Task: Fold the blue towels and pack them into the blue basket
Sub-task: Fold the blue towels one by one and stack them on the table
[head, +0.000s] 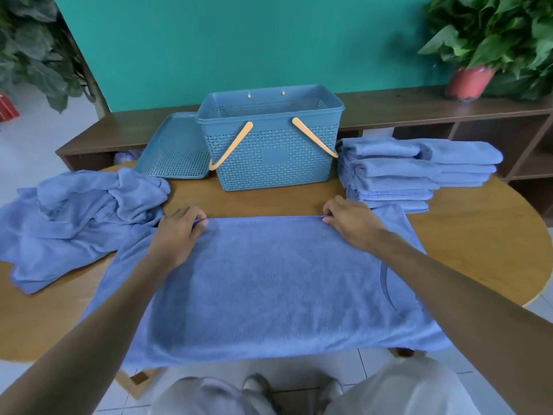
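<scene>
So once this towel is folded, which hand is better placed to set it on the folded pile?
Probably the right hand: the folded pile sits just beyond it, while the left hand is beside the unfolded heap.

- A blue towel (269, 283) lies spread on the tabletop (478, 250), its near edge hanging over.
- The left hand (179, 232) and right hand (350, 223) pinch its far folded edge.
- The blue basket (269, 139) stands behind it, folded towels (413, 172) to its right, a crumpled pile (77, 217) to its left.

Teal wall (185, 49); low brown shelf unit (449, 115); round wooden tabletop (478, 235); potted plants (493, 34); pale tiled floor (30, 145)
</scene>
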